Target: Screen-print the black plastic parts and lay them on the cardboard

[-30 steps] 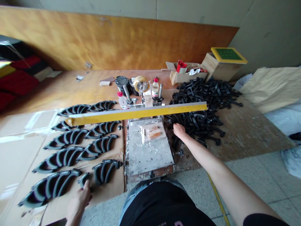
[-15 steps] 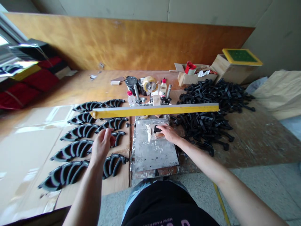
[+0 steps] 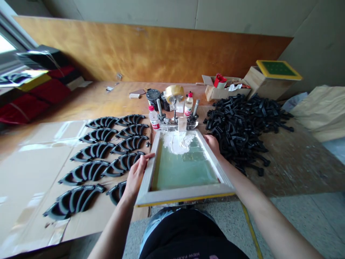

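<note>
A framed screen (image 3: 185,169) with green mesh lies lowered over the metal plate, its pale frame widening toward me. White paste (image 3: 179,142) is smeared across the mesh's far part. My left hand (image 3: 137,172) is at the frame's left side, one finger stretched out against the edge. At the frame's right side is my right hand (image 3: 212,144), its fingers partly hidden beside or under the rim. A clamp (image 3: 182,125) with two metal posts stands at the frame's far end.
Curved black parts (image 3: 90,171) lie in rows on cardboard at the left. A heap of black parts (image 3: 237,126) is at the right. Behind the clamp are bottles (image 3: 188,104), a black tub (image 3: 153,99) and a tape roll (image 3: 174,92). An open carton (image 3: 226,91) stands back right.
The framed screen has swung down from its raised, edge-on position and covers the plate. My right hand has left the black piece on the plate; my left hand has moved right to the frame.
</note>
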A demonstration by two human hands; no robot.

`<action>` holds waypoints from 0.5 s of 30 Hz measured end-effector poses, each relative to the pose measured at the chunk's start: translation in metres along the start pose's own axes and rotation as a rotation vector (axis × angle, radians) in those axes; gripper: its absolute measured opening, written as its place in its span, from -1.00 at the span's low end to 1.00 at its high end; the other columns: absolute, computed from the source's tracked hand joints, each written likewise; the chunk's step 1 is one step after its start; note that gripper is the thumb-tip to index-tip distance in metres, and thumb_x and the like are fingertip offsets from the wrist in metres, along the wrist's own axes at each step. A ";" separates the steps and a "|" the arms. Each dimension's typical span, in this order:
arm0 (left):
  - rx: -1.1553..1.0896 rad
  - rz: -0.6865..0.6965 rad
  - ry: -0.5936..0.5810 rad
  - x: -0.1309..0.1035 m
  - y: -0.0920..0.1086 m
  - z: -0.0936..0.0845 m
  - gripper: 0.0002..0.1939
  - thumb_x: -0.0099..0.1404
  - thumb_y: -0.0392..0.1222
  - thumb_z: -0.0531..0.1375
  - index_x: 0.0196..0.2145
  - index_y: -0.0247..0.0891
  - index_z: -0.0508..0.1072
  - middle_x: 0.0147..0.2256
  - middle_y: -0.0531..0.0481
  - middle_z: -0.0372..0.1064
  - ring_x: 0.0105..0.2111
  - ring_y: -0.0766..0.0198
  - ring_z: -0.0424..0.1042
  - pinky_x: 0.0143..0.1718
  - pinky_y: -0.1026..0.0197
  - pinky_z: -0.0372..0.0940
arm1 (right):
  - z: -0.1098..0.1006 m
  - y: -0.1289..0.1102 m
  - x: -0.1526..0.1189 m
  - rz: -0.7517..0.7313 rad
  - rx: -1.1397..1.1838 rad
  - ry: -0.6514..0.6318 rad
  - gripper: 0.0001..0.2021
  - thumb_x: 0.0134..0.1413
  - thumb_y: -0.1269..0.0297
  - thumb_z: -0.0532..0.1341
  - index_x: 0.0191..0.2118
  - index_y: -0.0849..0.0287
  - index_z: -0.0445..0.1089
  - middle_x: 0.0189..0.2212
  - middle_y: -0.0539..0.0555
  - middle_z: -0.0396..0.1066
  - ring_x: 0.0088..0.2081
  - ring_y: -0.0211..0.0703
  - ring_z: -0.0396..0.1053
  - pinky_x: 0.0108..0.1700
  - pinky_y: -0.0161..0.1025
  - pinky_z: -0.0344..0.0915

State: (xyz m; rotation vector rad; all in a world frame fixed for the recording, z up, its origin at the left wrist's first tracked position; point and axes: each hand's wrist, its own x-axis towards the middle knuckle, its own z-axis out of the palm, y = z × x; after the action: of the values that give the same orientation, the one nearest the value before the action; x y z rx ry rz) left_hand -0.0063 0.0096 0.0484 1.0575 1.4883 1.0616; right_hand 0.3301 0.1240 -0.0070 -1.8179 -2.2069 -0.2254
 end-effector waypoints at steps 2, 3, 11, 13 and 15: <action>0.060 -0.064 -0.016 -0.005 -0.032 0.002 -0.32 0.24 0.32 0.11 0.13 -0.20 0.45 -0.16 -0.08 0.51 -0.31 0.18 0.45 -0.34 0.23 0.31 | -0.005 0.004 0.021 0.064 0.114 0.090 -0.66 0.23 0.40 0.11 0.08 0.34 0.40 0.02 0.26 0.44 0.02 -0.10 0.43 0.05 -0.18 0.40; 0.068 -0.086 -0.021 -0.005 -0.047 0.005 -0.28 0.23 0.30 0.14 0.19 -0.19 0.38 -0.15 -0.08 0.51 -0.30 0.17 0.46 -0.32 0.23 0.32 | -0.006 -0.002 0.031 0.035 0.157 0.146 -0.57 0.18 0.37 0.19 0.16 0.32 0.34 0.13 0.29 0.34 0.11 -0.04 0.35 0.13 -0.13 0.33; 0.204 -0.114 0.003 0.010 -0.099 0.017 -0.27 0.24 0.20 0.15 0.26 -0.24 0.29 -0.17 -0.12 0.53 -0.14 0.06 0.50 -0.04 0.06 0.35 | -0.003 -0.084 0.045 -0.229 0.190 -0.273 -0.83 0.18 0.42 0.19 -0.10 0.27 0.38 -0.15 0.23 0.46 -0.09 0.02 0.38 -0.03 -0.13 0.30; 0.206 -0.114 0.001 0.010 -0.099 0.016 -0.29 0.25 0.19 0.14 0.25 -0.24 0.30 -0.14 -0.13 0.54 -0.11 0.05 0.50 -0.02 0.05 0.35 | -0.008 -0.084 0.025 -0.362 0.183 -0.313 -0.86 0.18 0.46 0.15 -0.15 0.27 0.39 -0.18 0.22 0.46 -0.13 -0.02 0.39 -0.06 -0.16 0.28; 0.190 -0.118 0.012 0.009 -0.099 0.016 -0.30 0.24 0.19 0.14 0.23 -0.24 0.33 -0.11 -0.14 0.54 -0.09 0.04 0.50 -0.02 0.06 0.35 | -0.017 -0.077 0.009 -0.561 0.221 -0.342 -0.87 0.14 0.49 0.16 -0.19 0.24 0.40 -0.21 0.18 0.46 -0.14 -0.05 0.39 -0.10 -0.21 0.26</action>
State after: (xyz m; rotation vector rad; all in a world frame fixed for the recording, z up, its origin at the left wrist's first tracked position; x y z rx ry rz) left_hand -0.0021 -0.0034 -0.0514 1.0811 1.6655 0.8582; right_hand 0.2549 0.1122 0.0162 -1.1570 -2.8094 0.2358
